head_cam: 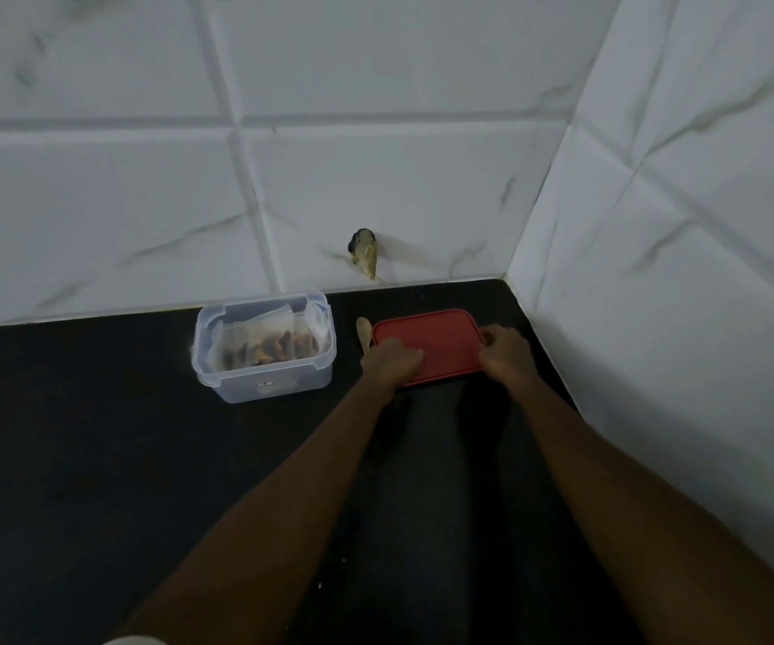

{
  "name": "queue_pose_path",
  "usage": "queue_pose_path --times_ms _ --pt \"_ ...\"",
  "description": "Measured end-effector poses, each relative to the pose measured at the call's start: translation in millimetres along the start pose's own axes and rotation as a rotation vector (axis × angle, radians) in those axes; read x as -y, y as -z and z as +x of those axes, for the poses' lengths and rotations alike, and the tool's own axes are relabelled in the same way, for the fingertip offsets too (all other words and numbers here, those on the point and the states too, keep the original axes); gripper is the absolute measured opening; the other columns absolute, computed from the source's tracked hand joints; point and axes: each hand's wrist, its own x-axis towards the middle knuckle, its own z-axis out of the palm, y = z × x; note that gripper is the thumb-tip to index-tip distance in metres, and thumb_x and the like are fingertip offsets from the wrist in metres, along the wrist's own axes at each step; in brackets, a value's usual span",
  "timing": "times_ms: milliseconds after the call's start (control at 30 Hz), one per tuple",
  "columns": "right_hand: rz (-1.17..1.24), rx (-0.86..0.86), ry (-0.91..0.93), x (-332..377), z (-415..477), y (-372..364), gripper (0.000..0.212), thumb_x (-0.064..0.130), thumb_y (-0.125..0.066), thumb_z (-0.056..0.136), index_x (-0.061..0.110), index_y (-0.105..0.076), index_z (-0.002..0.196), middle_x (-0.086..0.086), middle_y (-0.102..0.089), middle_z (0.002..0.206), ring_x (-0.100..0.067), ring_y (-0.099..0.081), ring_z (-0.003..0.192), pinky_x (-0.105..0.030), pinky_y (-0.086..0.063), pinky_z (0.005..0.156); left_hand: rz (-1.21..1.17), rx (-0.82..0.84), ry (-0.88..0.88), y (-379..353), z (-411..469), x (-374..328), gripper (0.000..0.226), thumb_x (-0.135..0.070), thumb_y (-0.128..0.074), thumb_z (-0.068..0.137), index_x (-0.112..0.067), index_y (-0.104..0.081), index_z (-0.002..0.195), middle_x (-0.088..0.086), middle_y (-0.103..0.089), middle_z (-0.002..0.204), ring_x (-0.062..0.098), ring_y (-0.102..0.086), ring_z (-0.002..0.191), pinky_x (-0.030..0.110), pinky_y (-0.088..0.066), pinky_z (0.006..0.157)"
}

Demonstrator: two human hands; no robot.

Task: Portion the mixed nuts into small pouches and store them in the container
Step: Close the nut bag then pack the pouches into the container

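Note:
A clear plastic container [264, 351] stands uncovered on the black counter, holding several small clear pouches of mixed nuts [273, 342]. To its right lies a red lid [441, 339], flat on the counter. My left hand [392, 363] grips the lid's near-left edge with curled fingers. My right hand [508, 353] holds the lid's right edge. A small wooden spoon tip [364, 335] peeks out just left of the lid, partly hidden behind my left hand.
White marbled tile walls [375, 179] close the counter at the back and on the right, forming a corner [506, 277] just behind the lid. A chipped hole [364, 253] marks the back wall. Black counter [96, 435] stretches left and toward me.

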Motion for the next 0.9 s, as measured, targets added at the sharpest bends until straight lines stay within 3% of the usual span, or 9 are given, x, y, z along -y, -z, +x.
queue_pose_path --times_ms 67,200,367,467,567,667,800,833,900 --pt "0.007 0.065 -0.021 -3 6 1 0.047 0.016 -0.051 0.088 0.017 -0.058 0.134 -0.013 -0.061 0.130 -0.034 -0.056 0.119 -0.043 -0.047 0.101 0.005 -0.002 0.008 -5 3 -3 0.041 -0.029 -0.048 0.099 -0.001 -0.054 0.130 0.019 -0.042 0.144 0.035 -0.046 0.126 0.042 -0.035 0.111" --pt "0.002 0.079 -0.026 -11 10 1 0.043 0.012 -0.054 0.090 0.015 -0.059 0.132 -0.012 -0.063 0.129 -0.033 -0.057 0.119 -0.040 -0.048 0.099 -0.007 -0.057 0.004 -9 6 -4 0.038 -0.029 -0.048 0.099 -0.003 -0.057 0.124 0.019 -0.037 0.147 0.035 -0.038 0.133 0.042 -0.033 0.113" --pt "0.070 -0.031 -0.108 -29 4 3 0.043 0.010 -0.067 0.081 0.018 -0.064 0.123 -0.007 -0.066 0.122 -0.028 -0.060 0.114 -0.041 -0.047 0.098 0.027 -0.030 -0.019 -17 -2 -1 0.029 -0.028 -0.048 0.097 -0.004 -0.061 0.107 0.019 -0.054 0.124 0.031 -0.049 0.118 0.043 -0.037 0.108" --pt "0.133 -0.034 -0.169 -39 1 11 0.046 0.003 -0.066 0.082 0.010 -0.060 0.127 -0.014 -0.064 0.124 -0.031 -0.059 0.115 -0.036 -0.046 0.096 0.031 -0.050 -0.018 -21 -6 5 0.032 -0.029 -0.054 0.093 -0.006 -0.059 0.114 0.018 -0.049 0.130 0.032 -0.049 0.120 0.042 -0.042 0.104" --pt "0.106 -0.014 -0.179 -40 -4 14 0.047 -0.001 -0.063 0.084 0.007 -0.060 0.131 -0.016 -0.062 0.129 -0.033 -0.057 0.119 -0.036 -0.045 0.099 -0.061 -0.068 0.056 -22 -12 4 0.044 -0.032 -0.056 0.091 -0.008 -0.051 0.129 0.019 -0.039 0.141 0.033 -0.045 0.126 0.046 -0.042 0.106" --pt "0.205 -0.020 -0.218 -38 -10 9 0.047 -0.005 -0.059 0.083 0.006 -0.063 0.128 -0.016 -0.063 0.129 -0.034 -0.059 0.117 -0.040 -0.048 0.100 -0.160 -0.052 0.097 -19 -14 -3 0.053 -0.033 -0.056 0.091 -0.008 -0.046 0.136 0.017 -0.041 0.143 0.031 -0.046 0.127 0.044 -0.040 0.108" --pt "0.472 -0.059 -0.302 -33 -20 6 0.049 -0.008 -0.058 0.084 0.005 -0.060 0.131 -0.015 -0.066 0.118 -0.027 -0.063 0.099 -0.037 -0.054 0.085 -0.308 -0.153 0.047 -5 -14 -10 0.032 -0.029 -0.060 0.093 -0.008 -0.055 0.116 0.007 -0.016 0.158 0.024 -0.052 0.113 0.039 -0.048 0.098" --pt "0.562 -0.075 -0.313 -28 -23 8 0.044 -0.006 -0.058 0.086 0.005 -0.060 0.129 -0.014 -0.067 0.109 -0.023 -0.063 0.087 -0.034 -0.055 0.076 -0.347 -0.182 0.018 0 -15 -13 0.032 -0.027 -0.060 0.094 -0.008 -0.057 0.120 0.006 -0.018 0.158 0.024 -0.054 0.112 0.037 -0.049 0.096" --pt "0.774 -0.094 -0.343 -17 -28 12 0.028 -0.002 -0.055 0.093 0.006 -0.059 0.120 -0.008 -0.064 0.088 -0.015 -0.056 0.066 -0.023 -0.051 0.058 -0.452 -0.227 -0.042 11 -19 -19 0.038 -0.025 -0.057 0.097 -0.011 -0.057 0.133 0.007 -0.041 0.148 0.022 -0.055 0.113 0.034 -0.047 0.095"
